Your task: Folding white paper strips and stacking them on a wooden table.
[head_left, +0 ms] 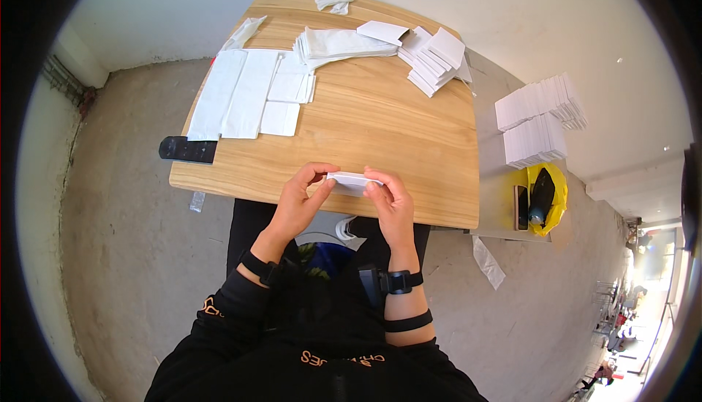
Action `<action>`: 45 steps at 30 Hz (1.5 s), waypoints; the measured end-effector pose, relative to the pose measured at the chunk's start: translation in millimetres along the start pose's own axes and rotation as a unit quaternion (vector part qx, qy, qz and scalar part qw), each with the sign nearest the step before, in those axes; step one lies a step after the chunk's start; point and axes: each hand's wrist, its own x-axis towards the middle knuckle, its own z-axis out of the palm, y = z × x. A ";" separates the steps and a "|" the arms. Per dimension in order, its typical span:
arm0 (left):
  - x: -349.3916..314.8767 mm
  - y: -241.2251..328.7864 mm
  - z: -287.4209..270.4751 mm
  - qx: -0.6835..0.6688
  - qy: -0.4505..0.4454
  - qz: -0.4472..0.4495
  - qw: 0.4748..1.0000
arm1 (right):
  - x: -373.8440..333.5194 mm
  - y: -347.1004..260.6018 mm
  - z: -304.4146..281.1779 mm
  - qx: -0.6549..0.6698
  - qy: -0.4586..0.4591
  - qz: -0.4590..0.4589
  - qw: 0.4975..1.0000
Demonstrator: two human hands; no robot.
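Both of my hands hold one small white folded paper piece (349,181) just above the near edge of the wooden table (380,124). My left hand (301,201) pinches its left end with thumb and fingers. My right hand (387,201) grips its right end. Flat white sheets (241,95) lie in a row at the table's far left. A stack of white paper bags (340,42) sits at the far middle. A fanned pile of small white folded pieces (435,60) rests at the far right corner.
A black bar (187,149) sticks out under the sheets at the table's left edge. To the right stands a lower surface with tall white stacks (537,120), a yellow bag (557,196) with a dark object, and a phone (520,207). Concrete floor surrounds the table.
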 end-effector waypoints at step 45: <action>-4.8 1.9 -1.0 0.095 0.017 0.084 0.992 | -4.0 0.2 -5.0 0.070 0.009 0.036 0.997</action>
